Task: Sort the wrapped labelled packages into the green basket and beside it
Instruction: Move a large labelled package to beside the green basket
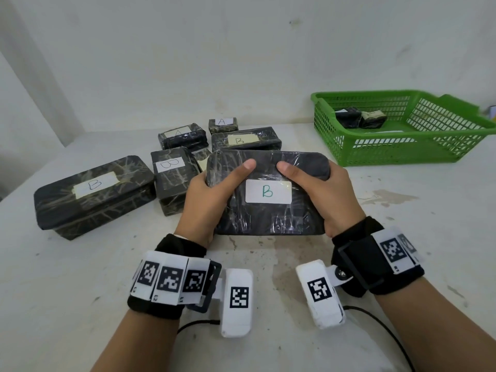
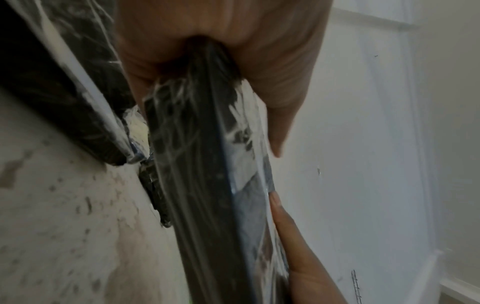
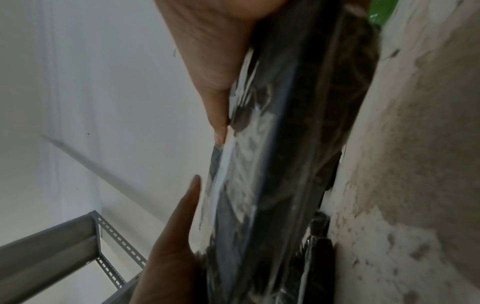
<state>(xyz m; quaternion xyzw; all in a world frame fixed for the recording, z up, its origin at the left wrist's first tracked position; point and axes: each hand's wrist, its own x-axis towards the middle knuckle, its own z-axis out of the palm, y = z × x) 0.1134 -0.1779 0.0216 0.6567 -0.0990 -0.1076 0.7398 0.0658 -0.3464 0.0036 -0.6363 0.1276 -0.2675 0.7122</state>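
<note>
A flat black wrapped package (image 1: 265,210) with a white label marked B is held in front of me by both hands. My left hand (image 1: 212,194) grips its left edge, thumb on top; my right hand (image 1: 319,191) grips the right edge the same way. Both wrist views show the package's edge (image 2: 202,185) (image 3: 280,164) between thumb and fingers. Further packages lie behind: a big B box (image 1: 94,194), a B box (image 1: 171,178), a flat B package (image 1: 245,140), and two A packages (image 1: 182,138) (image 1: 222,124). The green basket (image 1: 397,154) at the right holds two small dark packages (image 1: 359,118).
The white, stained table (image 1: 268,264) runs to a white wall behind. A strip of table lies between the held package and the basket. Black cables trail from the wrist cameras near me. A grey metal shelf frame (image 3: 64,242) shows in the right wrist view.
</note>
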